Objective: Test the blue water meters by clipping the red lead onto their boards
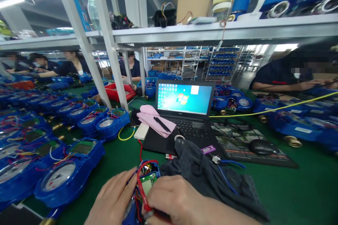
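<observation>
Meter [147, 180] in blue housing sits toward the worktop's [298, 193] near edge; the left hand [114, 195] lies along it, whether clamped I cannot tell; the right hand's [175, 197] grip pinches the red cable [141, 186].

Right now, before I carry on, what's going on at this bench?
A person works on a blue meter with both hands. The left hand lies along its left side; the right hand is at the near end of a red lead that crosses it, the exact grip hidden. A grey cloth lies to the right, with a lit laptop behind.
</observation>
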Demonstrator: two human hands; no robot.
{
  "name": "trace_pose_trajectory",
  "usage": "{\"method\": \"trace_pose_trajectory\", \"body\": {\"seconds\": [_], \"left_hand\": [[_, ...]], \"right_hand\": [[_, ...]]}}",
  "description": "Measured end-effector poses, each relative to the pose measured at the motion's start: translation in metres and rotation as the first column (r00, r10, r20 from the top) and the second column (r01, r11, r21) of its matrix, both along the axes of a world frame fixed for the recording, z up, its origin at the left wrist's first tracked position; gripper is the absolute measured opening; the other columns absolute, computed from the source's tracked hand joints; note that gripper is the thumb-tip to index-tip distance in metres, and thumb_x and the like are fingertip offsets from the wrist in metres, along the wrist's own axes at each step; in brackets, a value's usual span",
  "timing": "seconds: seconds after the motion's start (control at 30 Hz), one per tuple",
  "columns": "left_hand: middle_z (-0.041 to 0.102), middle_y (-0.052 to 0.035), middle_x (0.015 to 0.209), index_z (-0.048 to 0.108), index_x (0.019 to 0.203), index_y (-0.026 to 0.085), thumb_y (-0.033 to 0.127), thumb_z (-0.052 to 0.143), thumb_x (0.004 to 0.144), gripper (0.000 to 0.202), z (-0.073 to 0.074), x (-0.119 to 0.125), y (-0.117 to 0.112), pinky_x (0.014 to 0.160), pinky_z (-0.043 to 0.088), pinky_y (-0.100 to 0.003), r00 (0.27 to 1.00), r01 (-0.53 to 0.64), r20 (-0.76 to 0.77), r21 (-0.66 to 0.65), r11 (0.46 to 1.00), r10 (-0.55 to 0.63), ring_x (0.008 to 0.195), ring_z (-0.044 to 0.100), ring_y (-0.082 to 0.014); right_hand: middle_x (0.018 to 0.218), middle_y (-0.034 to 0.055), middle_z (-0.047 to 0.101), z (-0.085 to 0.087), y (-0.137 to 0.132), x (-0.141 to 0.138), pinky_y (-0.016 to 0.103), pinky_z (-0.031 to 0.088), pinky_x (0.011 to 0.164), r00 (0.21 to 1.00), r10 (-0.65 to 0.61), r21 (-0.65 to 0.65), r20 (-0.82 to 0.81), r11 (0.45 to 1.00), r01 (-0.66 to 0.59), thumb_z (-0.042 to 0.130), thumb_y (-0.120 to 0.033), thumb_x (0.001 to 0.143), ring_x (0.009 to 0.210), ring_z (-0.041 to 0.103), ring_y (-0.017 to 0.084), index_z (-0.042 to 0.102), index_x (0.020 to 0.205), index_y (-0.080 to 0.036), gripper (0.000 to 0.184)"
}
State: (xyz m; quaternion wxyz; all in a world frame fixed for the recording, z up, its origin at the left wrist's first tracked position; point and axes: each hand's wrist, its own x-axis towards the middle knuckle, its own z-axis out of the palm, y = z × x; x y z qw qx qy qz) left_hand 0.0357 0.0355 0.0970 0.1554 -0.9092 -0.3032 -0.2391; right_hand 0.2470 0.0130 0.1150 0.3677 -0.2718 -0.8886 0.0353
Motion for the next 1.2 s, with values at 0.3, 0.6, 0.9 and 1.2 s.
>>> {"method": "trace_pose_trajectory", "body": {"seconds": [0.3,0.6,0.9,1.2], "left_hand": [[0.059,-0.0118,0.126,0.047,0.129,0.017,0.036,0.066,0.065,0.069,0.016,0.009,-0.009,0.090,0.056,-0.038,0.998,-0.062,-0.040,-0.113,0.992,0.057,0.111,0.059,-0.0285],[0.054,-0.0139,0.132,0.049,0.129,0.015,0.034,0.065,0.066,0.068,0.028,0.016,-0.022,0.100,0.049,-0.043,0.990,-0.140,-0.069,-0.278,0.950,0.125,0.119,0.053,-0.0291],[0.056,-0.0175,0.128,0.053,0.125,0.011,0.031,0.065,0.063,0.066,0.040,0.024,-0.027,0.096,0.051,-0.049,0.993,-0.110,0.000,-0.369,0.923,0.118,0.115,0.055,-0.0321],[0.054,-0.0182,0.130,0.051,0.127,0.012,0.031,0.063,0.065,0.066,0.038,0.024,-0.027,0.098,0.048,-0.053,0.993,-0.108,0.003,-0.419,0.902,0.120,0.117,0.053,-0.0327]], "right_hand": [[0.059,-0.0024,0.053,0.006,-0.007,-0.001,0.021,0.038,0.052,0.977,0.034,-0.090,-0.211,0.994,-0.054,0.045,-0.015,0.081,0.053,0.045,0.011,0.046,0.067,-0.020,0.014],[0.060,-0.0017,0.053,0.010,-0.009,0.001,0.024,0.035,0.052,0.979,0.042,-0.189,-0.197,0.979,-0.080,0.045,-0.017,0.084,0.055,0.045,0.013,0.046,0.069,-0.021,0.016],[0.062,-0.0012,0.052,0.018,-0.015,0.004,0.024,0.033,0.052,0.990,-0.002,-0.279,-0.144,0.960,-0.039,0.046,-0.015,0.087,0.056,0.043,0.012,0.046,0.067,-0.019,0.020],[0.067,0.0017,0.056,0.021,-0.016,0.005,0.025,0.038,0.057,0.993,0.021,-0.351,-0.115,0.934,-0.061,0.044,-0.017,0.090,0.060,0.048,0.014,0.055,0.076,-0.017,0.018]]}}
